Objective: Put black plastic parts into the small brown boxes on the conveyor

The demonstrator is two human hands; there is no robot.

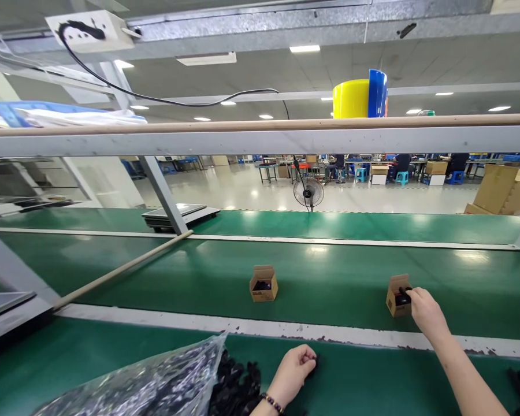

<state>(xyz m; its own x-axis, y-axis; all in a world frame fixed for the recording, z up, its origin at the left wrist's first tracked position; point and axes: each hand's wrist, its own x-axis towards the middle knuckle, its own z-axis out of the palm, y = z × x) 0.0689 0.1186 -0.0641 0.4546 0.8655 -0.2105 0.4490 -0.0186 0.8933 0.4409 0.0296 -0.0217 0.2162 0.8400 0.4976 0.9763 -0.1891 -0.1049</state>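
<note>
While the long green conveyor belt (225,271) runs straight across the middle of the frame from left to right, the green counter (355,381) lies along the lower edge, parted from it by a worn white strip (199,323). At lower left a crinkled clear plastic bag (156,381) spills a heap of small black parts (236,384) toward the centre. A thin wooden rod (121,268) slants across the belt at left. Right of centre on the belt sits a small open brown cardboard box (397,296), its flap up and its mouth tipped toward the right hand (424,312), whose fingers pinch a small black part (403,296) at the opening. A second matching cardboard box (263,284) stands well apart to its left, nothing between them. The left hand (292,370), bottom centre, is curled closed on another black piece (314,364) beside the heap.
</note>
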